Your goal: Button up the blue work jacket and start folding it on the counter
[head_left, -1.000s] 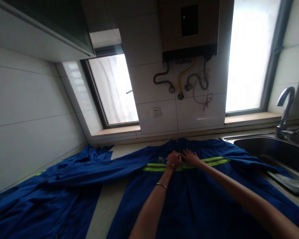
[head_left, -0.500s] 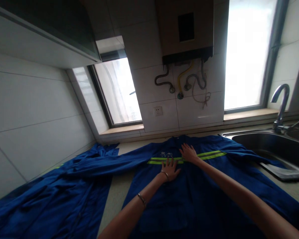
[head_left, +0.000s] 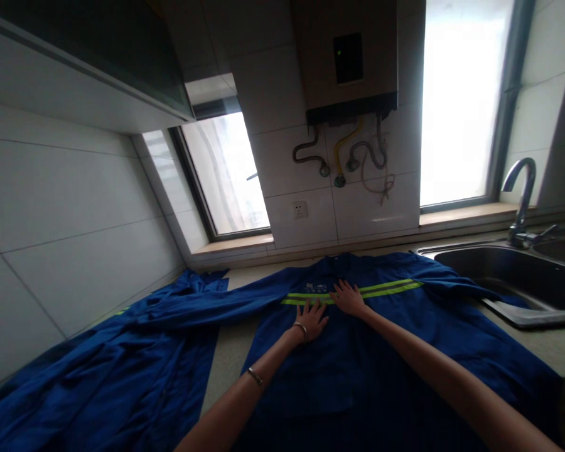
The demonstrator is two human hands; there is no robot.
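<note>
Table [head_left: 233, 351] carries blue jacket [head_left: 348, 358], face-up beneath all fingers. Yellow-green band [head_left: 390, 289] crosses chest, under fingers of right hand [head_left: 349, 298], at fingertips of left hand [head_left: 313, 320]. Both hands' fingers extended, slightly spread, flat on cloth, gripping nothing. White chest print [head_left: 316, 287] just beyond left fingers; too small to read.

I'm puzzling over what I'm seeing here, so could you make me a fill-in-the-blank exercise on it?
The left hand and right hand rest on a jacket whose main colour is ____. Both bracelets are worn on the ____ side. The sink is on the picture's ____ side. The number of windows showing is ____.

blue; left; right; two
</note>
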